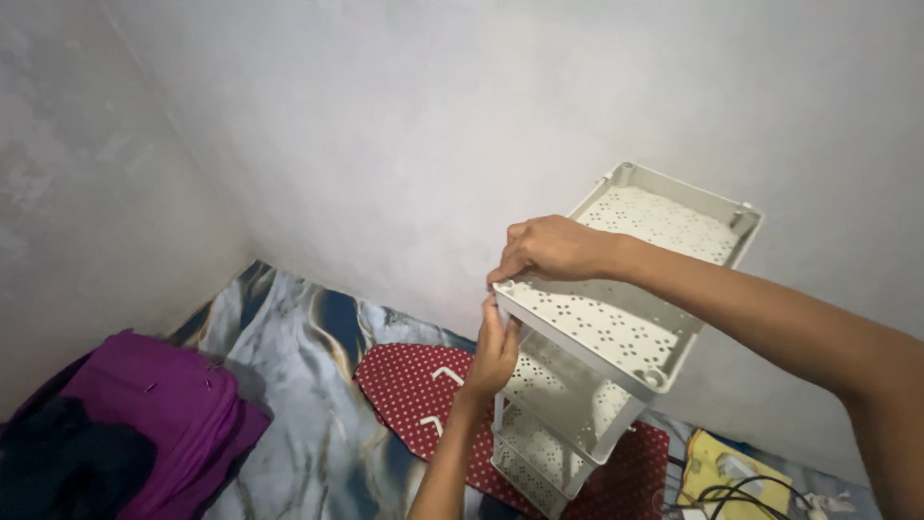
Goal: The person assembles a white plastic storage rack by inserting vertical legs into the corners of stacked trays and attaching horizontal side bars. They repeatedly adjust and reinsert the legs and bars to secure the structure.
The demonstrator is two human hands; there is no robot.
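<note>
Nearest, at the floor's left edge, lies a purple bag (164, 414) with a black cloth (58, 462) bunched against its near side. At the floor's right edge a yellow sheet (712, 467) lies flat, and black cables (741, 491) loop over it; some small white pieces beside them are too blurred to name.

The floor (289, 327) is covered by a glossy sheet with swirls of blue, grey and gold, like marble. On it, toward the middle, lies a red pad (409, 385) with white dots and a pointed end that faces the bag. The pad runs under the foot of the rack (597, 327).

The rack is a white plastic stand of three perforated trays, one above another, and it stands tilted on the floor, close to the far wall. Its top tray leans toward the wall.

The left hand (493, 351) comes up from below and grips the near corner post just under the top tray, fingers curled narrow around it. The right hand (553, 248) reaches in from the right and rests on the same near corner of the top tray, fingers bent and pinched down on the rim. Both hands touch the rack at that one corner, one just above the other.

Beyond stands the far wall (433, 125), bare grey plaster with a mottled finish. It meets the left wall (77, 193) in a corner that slants down to the floor's far left edge.
</note>
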